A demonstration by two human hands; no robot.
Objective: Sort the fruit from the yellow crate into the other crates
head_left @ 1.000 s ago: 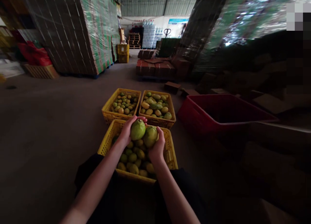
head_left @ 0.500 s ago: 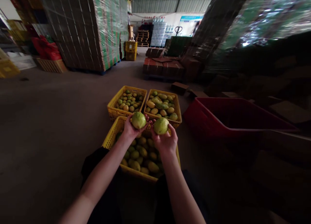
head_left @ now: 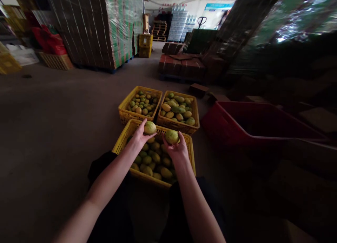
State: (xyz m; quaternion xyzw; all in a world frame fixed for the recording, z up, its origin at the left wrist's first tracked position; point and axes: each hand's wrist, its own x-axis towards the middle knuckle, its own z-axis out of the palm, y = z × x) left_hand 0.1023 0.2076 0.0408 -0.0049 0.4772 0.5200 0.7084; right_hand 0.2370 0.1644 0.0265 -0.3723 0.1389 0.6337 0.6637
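Your left hand [head_left: 139, 136] cups a green fruit [head_left: 150, 127], fingers curled under and around it, and it sits over the far left edge of the nearest yellow crate [head_left: 121, 143]. Your right hand [head_left: 177, 150] holds a second green fruit [head_left: 172, 136] the same way, palm up and fingers closed beneath it, over the far right edge of that crate. The two fruits are near each other but apart, each resting on top of its fingers rather than beside them.

Straight beyond your left hand lies the far left yellow crate [head_left: 123, 109], which holds smaller fruit. Beyond your right hand lies the far right yellow crate [head_left: 194, 125], which holds larger fruit. Each hand is nearer to the crate on its own side, and both far crates touch the near crate's far rim.

Both fruits are rounded, slightly oval, with smooth, dull green-yellow skin; the long axis of each runs roughly left to right. I cannot tell what kind of fruit they are. The crates are rigid plastic with lattice walls. An open red bin [head_left: 237, 125] stands to the right, well apart from your hands, on the bare concrete floor [head_left: 58, 106].
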